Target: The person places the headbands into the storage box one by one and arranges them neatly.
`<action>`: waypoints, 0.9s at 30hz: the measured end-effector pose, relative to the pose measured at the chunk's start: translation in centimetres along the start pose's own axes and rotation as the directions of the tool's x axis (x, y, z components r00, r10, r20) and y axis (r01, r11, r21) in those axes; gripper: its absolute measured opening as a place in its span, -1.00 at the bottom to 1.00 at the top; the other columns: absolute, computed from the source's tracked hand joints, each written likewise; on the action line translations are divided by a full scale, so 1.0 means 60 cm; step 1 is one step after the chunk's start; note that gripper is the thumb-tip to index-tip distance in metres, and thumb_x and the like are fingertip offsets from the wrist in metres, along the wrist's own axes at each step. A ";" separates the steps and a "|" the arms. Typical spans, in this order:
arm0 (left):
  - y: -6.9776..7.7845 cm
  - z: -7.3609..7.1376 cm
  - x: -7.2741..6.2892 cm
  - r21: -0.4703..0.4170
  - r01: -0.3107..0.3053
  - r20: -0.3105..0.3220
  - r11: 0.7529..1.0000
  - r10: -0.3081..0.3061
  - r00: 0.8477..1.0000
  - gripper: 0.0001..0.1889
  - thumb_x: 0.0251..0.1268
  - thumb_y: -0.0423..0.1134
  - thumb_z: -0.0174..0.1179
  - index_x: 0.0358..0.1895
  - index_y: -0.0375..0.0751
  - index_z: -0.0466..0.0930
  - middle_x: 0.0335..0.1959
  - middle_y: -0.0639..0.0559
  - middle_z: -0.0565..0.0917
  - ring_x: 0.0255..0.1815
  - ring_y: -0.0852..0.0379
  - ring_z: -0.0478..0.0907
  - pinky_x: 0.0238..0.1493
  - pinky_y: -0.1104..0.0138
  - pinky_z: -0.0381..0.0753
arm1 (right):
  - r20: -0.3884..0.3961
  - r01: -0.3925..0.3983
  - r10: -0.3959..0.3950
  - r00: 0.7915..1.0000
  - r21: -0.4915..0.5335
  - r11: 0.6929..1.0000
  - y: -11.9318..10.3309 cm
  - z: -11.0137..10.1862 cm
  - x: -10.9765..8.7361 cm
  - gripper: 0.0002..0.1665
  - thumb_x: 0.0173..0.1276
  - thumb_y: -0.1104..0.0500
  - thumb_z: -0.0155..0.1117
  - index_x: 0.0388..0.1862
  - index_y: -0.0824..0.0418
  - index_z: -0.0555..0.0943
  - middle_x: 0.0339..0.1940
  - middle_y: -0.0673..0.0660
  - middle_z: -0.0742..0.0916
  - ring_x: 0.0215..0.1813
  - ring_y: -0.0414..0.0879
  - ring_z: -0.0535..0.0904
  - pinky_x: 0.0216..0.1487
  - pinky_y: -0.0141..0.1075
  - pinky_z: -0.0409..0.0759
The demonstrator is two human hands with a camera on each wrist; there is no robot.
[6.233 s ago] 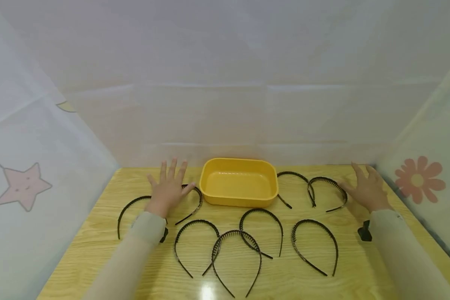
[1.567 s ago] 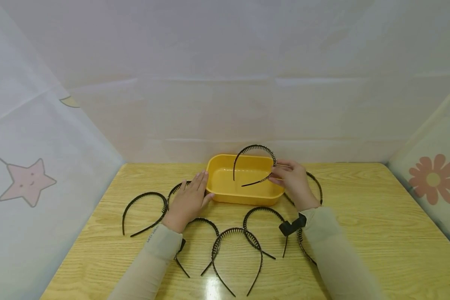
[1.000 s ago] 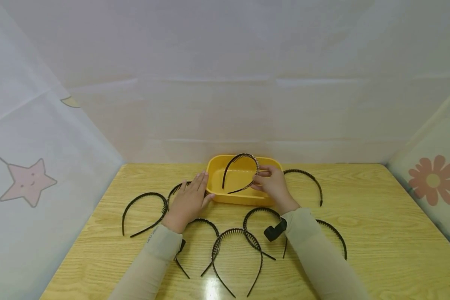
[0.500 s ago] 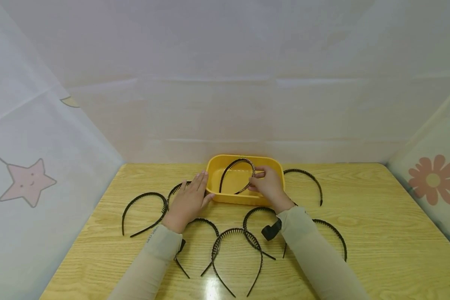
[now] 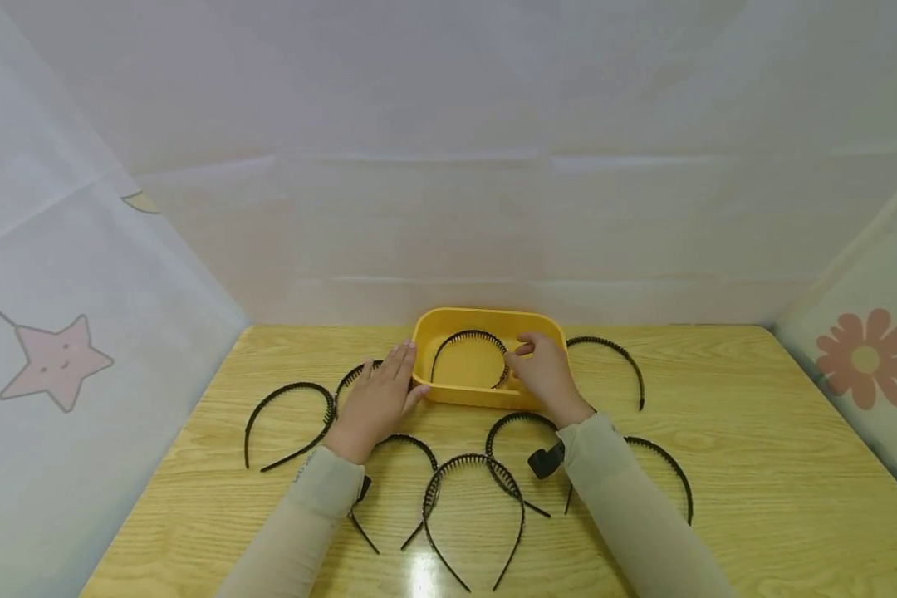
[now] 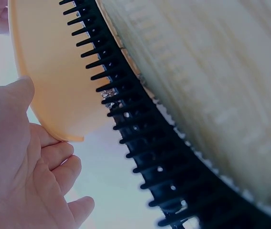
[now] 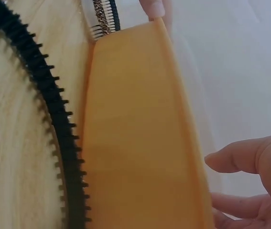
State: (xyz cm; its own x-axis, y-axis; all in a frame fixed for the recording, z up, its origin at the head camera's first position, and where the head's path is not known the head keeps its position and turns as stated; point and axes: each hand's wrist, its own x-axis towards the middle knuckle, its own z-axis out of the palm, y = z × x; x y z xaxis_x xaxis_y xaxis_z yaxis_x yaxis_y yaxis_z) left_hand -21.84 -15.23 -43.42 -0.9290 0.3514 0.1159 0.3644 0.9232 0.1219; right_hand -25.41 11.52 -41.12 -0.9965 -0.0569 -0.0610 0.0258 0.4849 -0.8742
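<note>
A black toothed headband (image 5: 469, 334) lies inside the yellow tray (image 5: 493, 399) at the back of the table. My right hand (image 5: 544, 374) hovers over the tray's right end, close beside that headband, its thumb and fingers apart in the right wrist view. At the tray's left end my left hand (image 5: 374, 404) rests with fingers extended along the side; the left wrist view shows its thumb (image 6: 23, 90) at the rim. One headband (image 5: 350, 378) is partly hidden behind the left hand. Another headband (image 5: 613, 345) sits right of the tray, partly covered by the right hand.
More headbands lie on the wooden table (image 5: 777, 465): one at far left (image 5: 291, 385), a front headband (image 5: 473, 457) overlapping its neighbours, and one partly under the right sleeve (image 5: 661, 451). A pale cloth wall (image 5: 448, 232) stands behind the tray.
My right hand took a headband from the far right, carried it left over the tray, lowered it in and let go. My left hand moved to the tray's left end and stayed.
</note>
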 end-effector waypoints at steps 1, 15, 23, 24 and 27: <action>0.000 0.000 0.000 0.001 -0.001 -0.003 1.000 0.001 1.000 -0.21 0.62 0.14 -0.07 0.62 -0.33 -0.03 0.63 -0.20 0.06 0.62 -0.14 0.05 0.53 -0.22 0.03 | -0.010 0.011 -0.011 1.000 -0.015 1.000 0.001 -0.003 -0.002 -0.40 0.51 0.17 0.23 0.44 0.36 0.40 0.13 0.32 0.63 -0.06 0.19 0.72 -0.32 -0.24 0.68; -0.002 0.005 0.001 -0.030 0.005 -0.006 1.000 -0.005 1.000 -0.20 0.62 0.15 -0.09 0.63 -0.33 -0.05 0.64 -0.20 0.05 0.63 -0.13 0.03 0.53 -0.22 0.01 | -0.200 0.279 -0.289 0.936 -0.074 0.957 0.019 -0.065 -0.027 -0.72 0.51 0.23 0.21 0.10 0.30 0.67 0.06 0.28 0.70 -0.01 0.16 0.65 -0.08 0.01 0.70; 0.001 0.003 0.000 -0.035 0.006 -0.009 0.999 -0.006 1.000 -0.21 0.62 0.14 -0.08 0.63 -0.33 -0.04 0.63 -0.22 0.06 0.62 -0.13 0.03 0.54 -0.22 0.00 | -0.337 0.261 -0.303 0.891 -0.165 0.951 0.049 -0.108 -0.030 -0.73 0.52 0.25 0.17 0.06 0.35 0.69 -0.05 0.31 0.73 -0.07 0.15 0.64 -0.08 0.01 0.67; 0.001 0.002 0.000 -0.035 0.008 -0.007 0.999 -0.008 1.000 -0.21 0.62 0.14 -0.08 0.63 -0.33 -0.04 0.63 -0.21 0.06 0.62 -0.13 0.03 0.54 -0.22 0.01 | -0.349 0.254 -0.302 0.887 -0.175 0.951 0.052 -0.114 -0.031 -0.72 0.52 0.25 0.16 0.06 0.36 0.69 -0.05 0.32 0.73 -0.07 0.16 0.65 -0.07 0.02 0.67; 0.002 0.001 -0.001 -0.027 0.009 -0.003 1.000 -0.010 1.000 -0.21 0.62 0.15 -0.09 0.63 -0.32 -0.05 0.64 -0.19 0.03 0.63 -0.13 0.02 0.54 -0.21 0.00 | -0.382 0.231 -0.291 0.877 -0.194 0.953 0.062 -0.131 -0.033 -0.71 0.52 0.26 0.14 0.06 0.37 0.69 -0.01 0.35 0.72 -0.06 0.21 0.67 -0.07 0.07 0.68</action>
State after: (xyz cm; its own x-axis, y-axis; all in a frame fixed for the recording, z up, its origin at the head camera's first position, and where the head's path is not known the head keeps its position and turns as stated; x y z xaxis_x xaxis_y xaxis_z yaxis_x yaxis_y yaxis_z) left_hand -21.76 -15.11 -43.45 -0.9322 0.3421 0.1180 0.3573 0.9220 0.1495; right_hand -23.97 20.28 -40.43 -0.9120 0.1426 0.3847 -0.2214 0.6184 -0.7540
